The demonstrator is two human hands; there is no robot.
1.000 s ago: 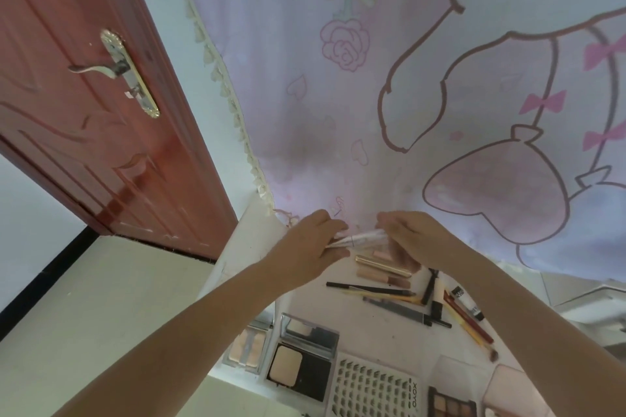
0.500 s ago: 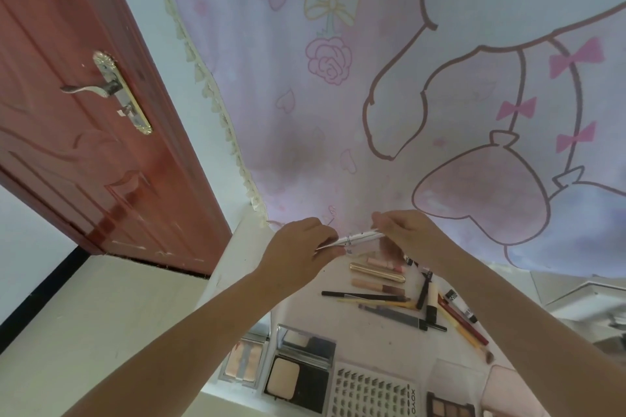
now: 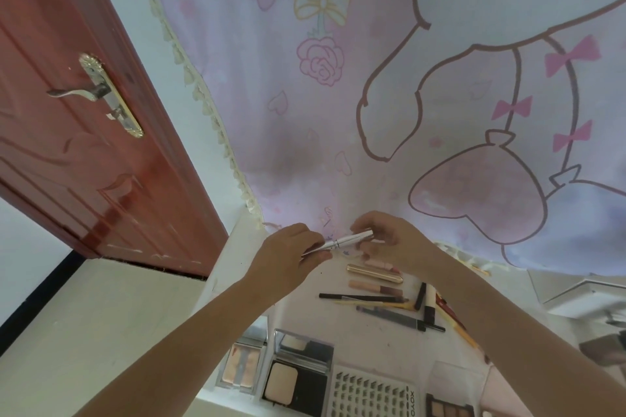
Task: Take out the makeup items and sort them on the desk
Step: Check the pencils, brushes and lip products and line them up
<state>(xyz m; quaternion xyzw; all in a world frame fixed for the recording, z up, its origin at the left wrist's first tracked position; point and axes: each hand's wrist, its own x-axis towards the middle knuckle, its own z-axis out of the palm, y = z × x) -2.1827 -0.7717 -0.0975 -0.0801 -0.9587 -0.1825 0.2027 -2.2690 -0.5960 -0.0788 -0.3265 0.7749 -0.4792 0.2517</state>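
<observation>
My left hand (image 3: 288, 254) and my right hand (image 3: 389, 240) together hold a slim silver makeup tube (image 3: 342, 241) above the far end of the white desk (image 3: 372, 342); each hand pinches one end. Below them lie a gold tube (image 3: 374, 269), a pink lip gloss (image 3: 374, 287), a black pencil (image 3: 359, 297) and a dark pen (image 3: 393, 315). Near the front edge sit a small blush palette (image 3: 241, 366), an open powder compact (image 3: 298, 372), a false-lash tray (image 3: 371, 394) and an eyeshadow palette (image 3: 449, 408).
A cartoon-print curtain (image 3: 406, 95) hangs behind the desk. A red-brown door (image 3: 84, 145) with a metal handle (image 3: 98, 91) stands to the left. More pencils (image 3: 450, 311) lie under my right forearm. A grey object (image 3: 596, 294) sits at the far right.
Both hands have kept hold of the silver tube. The view has tilted, so the hands and desk sit lower and slightly further left in the frame.
</observation>
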